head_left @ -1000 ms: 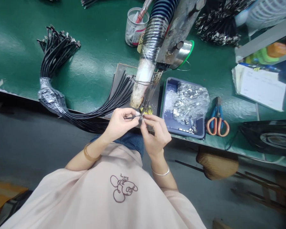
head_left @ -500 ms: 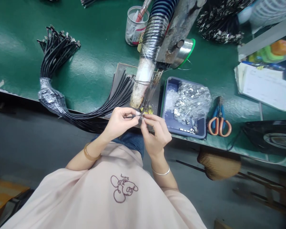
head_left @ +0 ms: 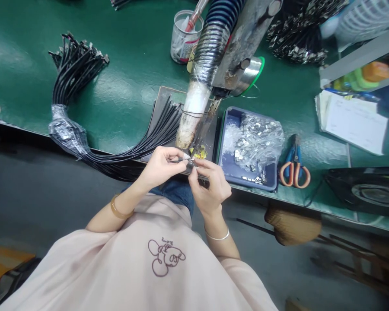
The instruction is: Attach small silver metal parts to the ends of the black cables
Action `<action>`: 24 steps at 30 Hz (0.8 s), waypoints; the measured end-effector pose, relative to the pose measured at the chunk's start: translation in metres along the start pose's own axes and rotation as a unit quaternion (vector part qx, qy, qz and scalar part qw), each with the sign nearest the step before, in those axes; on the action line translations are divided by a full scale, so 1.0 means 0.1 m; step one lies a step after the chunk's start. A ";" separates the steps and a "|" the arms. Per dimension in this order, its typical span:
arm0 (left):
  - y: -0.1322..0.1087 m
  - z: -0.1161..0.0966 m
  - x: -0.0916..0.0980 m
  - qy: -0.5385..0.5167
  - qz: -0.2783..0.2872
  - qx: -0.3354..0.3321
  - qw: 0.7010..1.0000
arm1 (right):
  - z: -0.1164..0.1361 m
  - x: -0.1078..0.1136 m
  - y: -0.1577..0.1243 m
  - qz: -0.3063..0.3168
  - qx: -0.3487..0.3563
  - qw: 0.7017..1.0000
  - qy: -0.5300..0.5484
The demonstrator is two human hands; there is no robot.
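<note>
My left hand (head_left: 163,167) pinches a thin black cable (head_left: 176,161) close to its end. My right hand (head_left: 210,181) meets it there, thumb and forefinger closed around a tiny metal piece (head_left: 191,160) at the cable's tip; its exact shape is too small to make out. Just beyond my fingertips hang the soldering machine's thin metal rods (head_left: 207,121) and a white, scorched hose end (head_left: 190,116). A bundle of black cables (head_left: 116,157), wrapped in clear film, runs from the left onto a grey board (head_left: 157,113).
Right of my hands lies a blue tray (head_left: 225,166) with a bag of small metal connectors (head_left: 259,138). Beyond it are orange-handled pliers (head_left: 294,166), papers (head_left: 355,123) and a black fan-like device (head_left: 366,190). A solder spool (head_left: 251,75) and a cup (head_left: 183,41) stand behind.
Both hands stay together at the cable's end; my right thumb and finger have shifted slightly. The whole view has moved a little.
</note>
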State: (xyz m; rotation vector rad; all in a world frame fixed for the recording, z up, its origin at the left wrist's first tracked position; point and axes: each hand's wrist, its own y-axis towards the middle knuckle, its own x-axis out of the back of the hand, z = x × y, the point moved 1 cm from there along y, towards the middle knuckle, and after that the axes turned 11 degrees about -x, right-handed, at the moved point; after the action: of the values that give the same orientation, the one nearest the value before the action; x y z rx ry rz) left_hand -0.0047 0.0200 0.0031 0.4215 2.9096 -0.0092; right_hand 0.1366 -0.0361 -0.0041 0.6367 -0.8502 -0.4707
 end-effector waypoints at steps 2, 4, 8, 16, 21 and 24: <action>0.00 0.01 0.00 0.006 0.002 -0.005 1.000 | -0.01 0.00 -0.01 -0.001 -0.005 1.000 0.000; 0.00 0.00 0.00 0.005 -0.002 -0.004 1.000 | -0.01 -0.01 0.00 -0.004 -0.010 1.000 0.005; 0.01 -0.01 -0.01 -0.010 -0.015 0.014 1.000 | 0.00 -0.01 0.03 0.001 -0.010 1.000 0.014; 0.00 0.00 0.00 0.003 -0.022 0.016 1.000 | 0.02 0.00 0.05 0.014 -0.026 0.999 0.013; 0.00 -0.01 -0.01 0.011 -0.036 0.007 0.999 | 0.02 0.00 0.06 0.014 -0.025 0.999 0.022; -0.01 -0.03 -0.03 0.017 -0.038 0.001 0.999 | 0.02 -0.01 0.08 0.014 -0.020 0.999 0.023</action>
State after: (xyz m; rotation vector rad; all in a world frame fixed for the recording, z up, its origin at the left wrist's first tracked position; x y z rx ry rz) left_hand -0.0031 0.0182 0.0070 0.3147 2.9582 -0.0150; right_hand 0.1355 -0.0310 0.0019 0.5971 -0.8030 -0.4449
